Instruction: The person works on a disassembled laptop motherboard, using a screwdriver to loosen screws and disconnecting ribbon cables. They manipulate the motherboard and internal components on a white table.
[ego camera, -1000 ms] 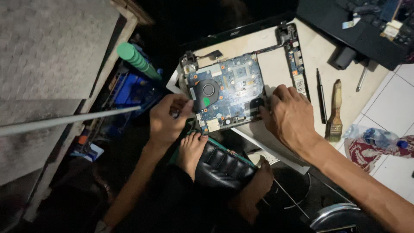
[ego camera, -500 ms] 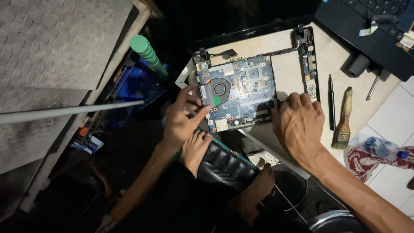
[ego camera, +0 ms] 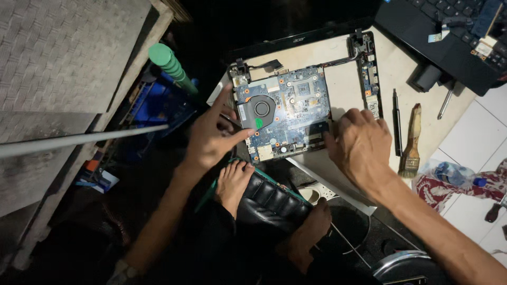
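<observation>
Head view: blue laptop motherboard (ego camera: 288, 113) sits in opened laptop shell (ego camera: 338, 79) on the floor. Left hand (ego camera: 211, 138) spread wide, empty, at fan (ego camera: 257, 111). Right hand (ego camera: 359, 145) presses flat, empty, on board's right edge. Thin, stiff, fragile; grip bare edges.

My blue circuit board (ego camera: 288, 113) carries a black fan (ego camera: 257, 111) with a green sticker. A green-capped bottle (ego camera: 170, 66) stands near. The brush (ego camera: 411, 142) is tan.

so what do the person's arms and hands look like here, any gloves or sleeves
Both are bare: no gloves and no sleeves show on either forearm. The left hand and the right hand carry no rings that can be made out. Something pale, perhaps a watch or band, sits low on the left arm near the frame's bottom edge, too dim to tell.
</observation>
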